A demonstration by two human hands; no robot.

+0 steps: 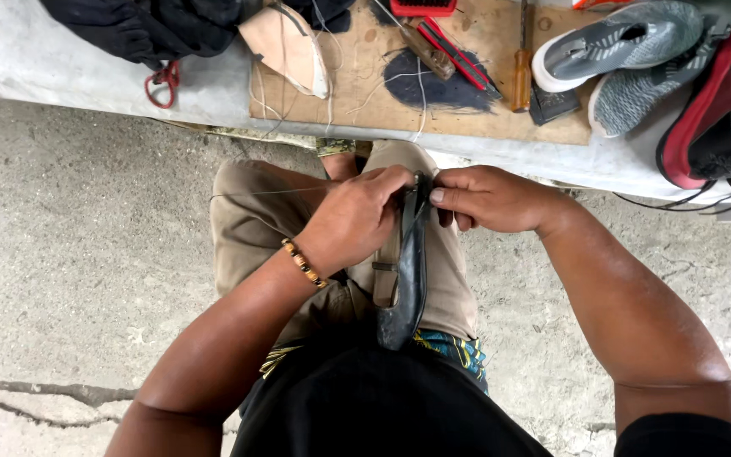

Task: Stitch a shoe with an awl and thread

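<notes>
A dark shoe [408, 279] stands edgewise on the lap; left hand [357, 220] and right hand [488, 199] fingers pinch its far end from both sides.

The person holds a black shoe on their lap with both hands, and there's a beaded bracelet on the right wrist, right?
Almost. The head view shows the beaded bracelet on the left wrist, not the right. The rest holds: the left hand and the right hand both grip the black shoe, which rests on the person's lap.
</notes>
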